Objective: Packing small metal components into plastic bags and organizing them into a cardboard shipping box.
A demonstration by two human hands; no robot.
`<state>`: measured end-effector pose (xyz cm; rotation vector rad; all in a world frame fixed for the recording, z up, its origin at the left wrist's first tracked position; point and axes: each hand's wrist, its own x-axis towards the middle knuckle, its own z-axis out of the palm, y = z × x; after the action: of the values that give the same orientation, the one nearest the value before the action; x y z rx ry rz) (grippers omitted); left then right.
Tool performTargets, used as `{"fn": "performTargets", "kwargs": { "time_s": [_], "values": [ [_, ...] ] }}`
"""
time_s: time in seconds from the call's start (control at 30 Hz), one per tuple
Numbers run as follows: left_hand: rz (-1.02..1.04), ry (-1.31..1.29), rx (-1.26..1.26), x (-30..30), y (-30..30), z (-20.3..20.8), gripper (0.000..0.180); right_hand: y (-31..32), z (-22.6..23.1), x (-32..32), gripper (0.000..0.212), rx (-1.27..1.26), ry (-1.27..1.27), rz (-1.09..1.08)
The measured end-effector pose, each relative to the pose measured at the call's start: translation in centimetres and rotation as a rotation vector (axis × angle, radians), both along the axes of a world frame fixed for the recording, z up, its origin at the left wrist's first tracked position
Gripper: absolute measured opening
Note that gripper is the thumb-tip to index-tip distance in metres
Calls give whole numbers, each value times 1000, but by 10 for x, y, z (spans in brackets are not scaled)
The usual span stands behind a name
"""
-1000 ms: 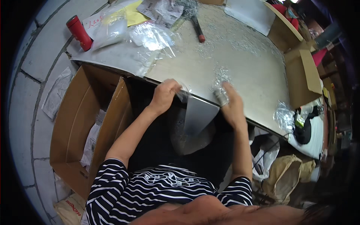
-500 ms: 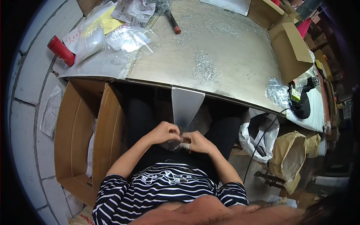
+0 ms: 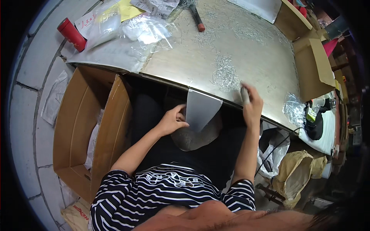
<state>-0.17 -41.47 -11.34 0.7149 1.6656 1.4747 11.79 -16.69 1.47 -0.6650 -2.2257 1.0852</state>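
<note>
My left hand (image 3: pixel 172 121) is over my lap, beside the left edge of a white translucent sheet (image 3: pixel 202 109) that hangs from the table edge. Its fingers are curled and the thumb stands apart from them; nothing shows between them. My right hand (image 3: pixel 253 104) is raised at the table's front edge, right of a loose heap of thin silvery metal pins (image 3: pixel 225 73). A pale grey wrap (image 3: pixel 244 95) seems to cover one of its digits. Motion smears its fingertips, so whether they hold a pin cannot be made out. A dull rounded surface (image 3: pixel 192 138) shows between my knees.
More pins lie scattered across the metal tabletop (image 3: pixel 173 65). A red-tipped dark handle (image 3: pixel 198 21), clear plastic bags (image 3: pixel 146 30) and a red cylinder (image 3: pixel 72 34) are farther back. Cardboard boxes stand at the left (image 3: pixel 110 134) and right (image 3: pixel 314 65). A black cable (image 3: pixel 275 148) hangs at right.
My hands were together over my lap and have parted. The right hand has moved up and right to the table edge; the left has moved slightly up, next to the hanging sheet.
</note>
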Motion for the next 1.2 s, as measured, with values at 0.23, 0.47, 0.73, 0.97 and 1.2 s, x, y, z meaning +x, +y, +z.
{"fn": "performTargets", "kwargs": {
  "time_s": [0.23, 0.47, 0.73, 0.97, 1.2],
  "values": [
    [180, -610, 217, 28, 16, -38, 37, -13, -57, -66, 57, 704, -267, 228],
    [-128, -1080, 239, -3, -21, -90, 82, -90, 2, 2, 33, 418, -98, 153],
    [-264, -1150, 279, 22, -6, -84, 97, -97, -17, 51, 29, 26, -71, 234],
    [-234, -755, 201, 35, -16, -49, 52, -112, -50, 61, 33, -68, -56, 271],
    [-175, -515, 101, 40, -15, -76, 48, -127, -79, 46, 34, 66, -376, 664]
  ]
}}
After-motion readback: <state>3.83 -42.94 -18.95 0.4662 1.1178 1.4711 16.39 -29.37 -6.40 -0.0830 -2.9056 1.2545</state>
